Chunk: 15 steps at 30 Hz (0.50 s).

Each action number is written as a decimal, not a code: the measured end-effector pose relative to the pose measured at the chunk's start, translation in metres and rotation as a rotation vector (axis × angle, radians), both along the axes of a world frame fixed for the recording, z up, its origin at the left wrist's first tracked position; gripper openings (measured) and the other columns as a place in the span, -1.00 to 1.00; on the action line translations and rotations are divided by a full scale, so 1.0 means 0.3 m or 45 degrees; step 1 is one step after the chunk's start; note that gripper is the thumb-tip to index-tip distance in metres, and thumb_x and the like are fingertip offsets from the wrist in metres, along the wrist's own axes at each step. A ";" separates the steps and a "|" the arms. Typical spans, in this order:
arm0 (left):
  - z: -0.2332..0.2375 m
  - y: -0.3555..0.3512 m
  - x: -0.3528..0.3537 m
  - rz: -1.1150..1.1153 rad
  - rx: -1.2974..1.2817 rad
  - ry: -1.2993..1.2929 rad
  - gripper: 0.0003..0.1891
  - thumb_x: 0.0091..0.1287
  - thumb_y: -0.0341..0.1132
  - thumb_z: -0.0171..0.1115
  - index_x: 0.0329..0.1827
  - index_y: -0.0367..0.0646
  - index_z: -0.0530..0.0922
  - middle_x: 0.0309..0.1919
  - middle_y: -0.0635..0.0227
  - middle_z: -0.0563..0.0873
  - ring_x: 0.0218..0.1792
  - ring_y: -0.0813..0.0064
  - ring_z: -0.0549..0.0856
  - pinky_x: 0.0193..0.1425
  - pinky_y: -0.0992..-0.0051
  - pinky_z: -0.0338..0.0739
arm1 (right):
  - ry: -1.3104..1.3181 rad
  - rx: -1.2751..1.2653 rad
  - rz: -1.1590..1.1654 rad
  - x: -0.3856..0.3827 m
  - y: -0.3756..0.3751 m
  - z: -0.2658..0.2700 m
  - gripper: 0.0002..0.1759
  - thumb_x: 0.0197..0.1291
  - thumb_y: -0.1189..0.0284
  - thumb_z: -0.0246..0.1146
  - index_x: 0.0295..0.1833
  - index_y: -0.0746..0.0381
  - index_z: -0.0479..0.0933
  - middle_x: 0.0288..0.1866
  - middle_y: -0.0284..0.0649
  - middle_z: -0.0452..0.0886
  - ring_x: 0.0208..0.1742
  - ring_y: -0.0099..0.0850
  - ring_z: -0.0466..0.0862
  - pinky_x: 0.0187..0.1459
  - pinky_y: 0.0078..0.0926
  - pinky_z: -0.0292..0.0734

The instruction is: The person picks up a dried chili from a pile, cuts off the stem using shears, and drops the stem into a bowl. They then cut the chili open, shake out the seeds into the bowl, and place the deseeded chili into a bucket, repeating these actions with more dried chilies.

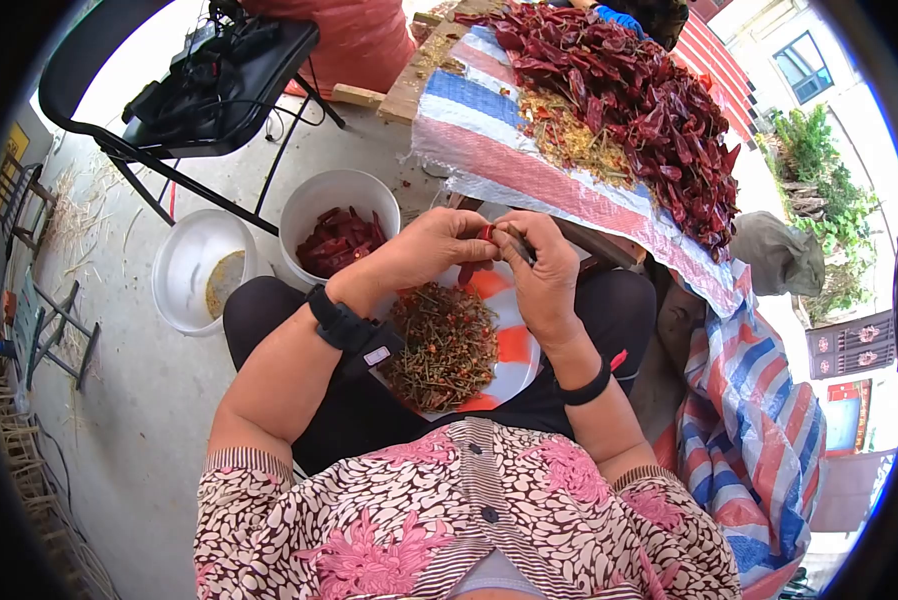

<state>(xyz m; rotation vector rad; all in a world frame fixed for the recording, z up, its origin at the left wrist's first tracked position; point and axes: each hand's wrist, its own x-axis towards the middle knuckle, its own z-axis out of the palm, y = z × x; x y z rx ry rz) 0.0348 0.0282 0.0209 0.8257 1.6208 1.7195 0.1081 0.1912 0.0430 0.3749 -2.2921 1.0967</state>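
Observation:
My left hand (434, 243) pinches a dark red dried chili (477, 268) at its top, above my lap. Close against it, my right hand (541, 262) is closed on a small dark tool (521, 246), whose shape is mostly hidden by the fingers. Below both hands, a heap of chili stems and bits (441, 350) lies on a white and orange sheet (514, 345) across my lap. A white bucket (291, 212) with red chilies (341, 240) inside stands just left of my left hand.
A large pile of dried chilies (629, 100) covers a striped cloth (489, 140) on the table ahead. A white basin (176, 275) stands left of the bucket. A black folding chair (194, 120) is at upper left. Beyond the pile shows a person's blue glove (619, 20).

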 end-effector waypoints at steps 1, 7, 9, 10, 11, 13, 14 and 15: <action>-0.001 0.003 0.003 0.066 -0.036 0.078 -0.78 0.38 -0.33 0.23 -0.06 -0.32 0.59 -0.36 0.46 0.66 -0.28 0.72 0.56 -0.17 0.60 0.50 | 0.032 0.098 -0.027 0.001 -0.004 0.004 -0.80 0.06 0.63 0.32 -0.18 0.22 0.53 -0.24 -0.24 0.62 -0.33 -0.37 0.65 -0.30 -0.50 0.54; -0.009 0.037 0.071 0.301 -0.088 -0.078 -0.81 0.40 -0.29 0.21 -0.21 -0.28 0.56 -0.50 0.44 0.62 -0.50 0.73 0.57 -0.43 0.66 0.44 | 0.102 0.394 -0.045 0.019 -0.014 0.015 -0.74 -0.05 0.65 0.32 -0.20 0.20 0.53 -0.26 -0.20 0.61 -0.29 -0.14 0.66 -0.33 -0.37 0.54; -0.008 0.042 0.077 0.273 -0.058 -0.173 -0.80 0.41 -0.26 0.20 -0.22 -0.25 0.55 -0.51 0.47 0.61 -0.55 0.74 0.57 -0.49 0.68 0.40 | 0.085 0.229 -0.061 -0.005 0.003 -0.028 -0.76 -0.02 0.64 0.33 -0.20 0.19 0.53 -0.28 -0.18 0.59 -0.32 -0.15 0.65 -0.34 -0.36 0.52; 0.000 0.037 0.080 0.225 -0.005 -0.143 -0.80 0.42 -0.25 0.19 -0.22 -0.24 0.55 -0.51 0.48 0.61 -0.54 0.75 0.56 -0.50 0.69 0.39 | 0.011 0.003 -0.070 -0.018 0.000 -0.051 -0.85 0.13 0.55 0.33 -0.20 0.21 0.50 -0.34 -0.22 0.59 -0.48 -0.34 0.61 -0.46 -0.50 0.46; 0.012 0.030 0.083 0.177 0.046 -0.111 -0.80 0.42 -0.24 0.18 -0.22 -0.22 0.55 -0.51 0.50 0.61 -0.54 0.75 0.56 -0.50 0.69 0.39 | -0.191 -0.308 -0.029 -0.010 0.016 -0.057 -0.87 0.18 0.51 0.31 -0.20 0.21 0.48 -0.36 -0.26 0.58 -0.53 -0.42 0.56 -0.49 -0.56 0.41; 0.014 0.025 0.091 0.114 0.128 -0.076 -0.80 0.43 -0.23 0.17 -0.21 -0.20 0.55 -0.51 0.51 0.61 -0.54 0.76 0.56 -0.51 0.70 0.38 | -0.601 -0.938 0.043 0.034 -0.004 0.019 -0.86 0.29 0.43 0.27 -0.20 0.22 0.45 -0.40 -0.33 0.56 -0.61 -0.59 0.47 -0.56 -0.68 0.32; 0.011 0.025 0.094 0.098 0.160 -0.069 -0.81 0.43 -0.23 0.17 -0.21 -0.20 0.55 -0.51 0.52 0.61 -0.53 0.77 0.56 -0.50 0.70 0.37 | -0.609 -1.077 0.085 0.039 -0.013 0.020 -0.82 0.36 0.36 0.22 -0.20 0.22 0.42 -0.43 -0.41 0.52 -0.66 -0.73 0.34 -0.63 -0.77 0.20; 0.015 0.023 0.097 0.083 0.193 -0.061 -0.81 0.43 -0.24 0.17 -0.21 -0.20 0.55 -0.51 0.53 0.62 -0.53 0.77 0.56 -0.50 0.70 0.37 | -0.664 -1.167 0.111 0.045 -0.010 0.024 -0.83 0.35 0.36 0.22 -0.20 0.22 0.43 -0.43 -0.41 0.52 -0.66 -0.73 0.33 -0.64 -0.76 0.20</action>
